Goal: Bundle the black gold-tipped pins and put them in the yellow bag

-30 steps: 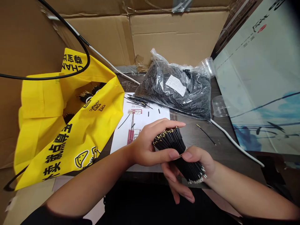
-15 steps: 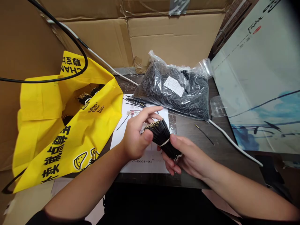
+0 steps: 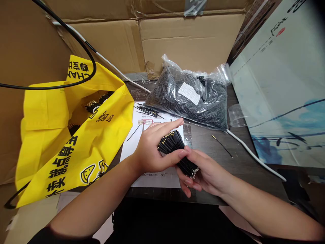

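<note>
A thick bundle of short black wires (image 3: pixel 173 144), tipped with gold-coloured metal ends, is held at a tilt between both hands above a printed sheet. My left hand (image 3: pixel 152 145) cups it from the left, with the thumb laid across its front and the fingers stretched along its far side. From the lower right, my right hand (image 3: pixel 203 171) grips the lower part between thumb and fingers. The white band round the bundle is covered by my left thumb. Beyond my left hand, several loose black wires (image 3: pixel 149 111) lie on the printed sheet (image 3: pixel 129 149).
A yellow bag (image 3: pixel 111 132) with more wire bundles inside stands at left. Behind the hands lies a clear plastic bag (image 3: pixel 188 98) of small black pieces. A single wire (image 3: pixel 222 145) and a white cable (image 3: pixel 256 157) lie at right. Cardboard (image 3: pixel 188 40) walls the back.
My left hand has closed in round the bundle, its thumb moving right across the front over the white band. My right hand keeps its grip on the lower part.
</note>
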Available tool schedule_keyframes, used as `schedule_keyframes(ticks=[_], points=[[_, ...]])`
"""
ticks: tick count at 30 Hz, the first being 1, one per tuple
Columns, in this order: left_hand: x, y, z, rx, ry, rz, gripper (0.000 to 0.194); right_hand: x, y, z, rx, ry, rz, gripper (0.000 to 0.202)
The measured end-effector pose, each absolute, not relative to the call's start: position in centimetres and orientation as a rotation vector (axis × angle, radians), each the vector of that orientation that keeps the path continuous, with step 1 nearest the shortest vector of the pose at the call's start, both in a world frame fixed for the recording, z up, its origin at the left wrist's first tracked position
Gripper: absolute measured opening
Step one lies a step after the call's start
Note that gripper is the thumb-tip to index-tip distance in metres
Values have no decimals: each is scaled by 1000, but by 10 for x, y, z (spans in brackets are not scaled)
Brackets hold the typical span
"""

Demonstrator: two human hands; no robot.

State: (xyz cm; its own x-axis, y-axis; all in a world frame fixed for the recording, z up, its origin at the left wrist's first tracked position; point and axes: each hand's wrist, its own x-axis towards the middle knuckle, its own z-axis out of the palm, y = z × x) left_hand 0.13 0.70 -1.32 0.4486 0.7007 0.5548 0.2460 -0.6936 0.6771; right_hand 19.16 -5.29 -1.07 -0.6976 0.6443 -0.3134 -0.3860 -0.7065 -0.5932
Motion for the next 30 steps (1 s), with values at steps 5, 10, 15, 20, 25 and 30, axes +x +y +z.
schedule_keyframes(ticks=[5,10,15,20,25,30], points=[[1,7,-15,2250,853,1147,66,190,-52,-11,-732,-668,2348,49],[2,7,-16,2269,849,1155,59,191,-51,-13,-712,-638,2342,46],[2,8,-16,2305,844,1161,55,191,-50,-11,-716,-625,2342,45],[3,4,-12,2238,977,1277,76,191,-50,-9,-705,-659,2338,45],[6,2,-11,2368,981,1320,64,191,-52,-9,-731,-655,2344,45],[6,4,-12,2485,1022,1298,60,192,-52,-10,-744,-675,2337,46]])
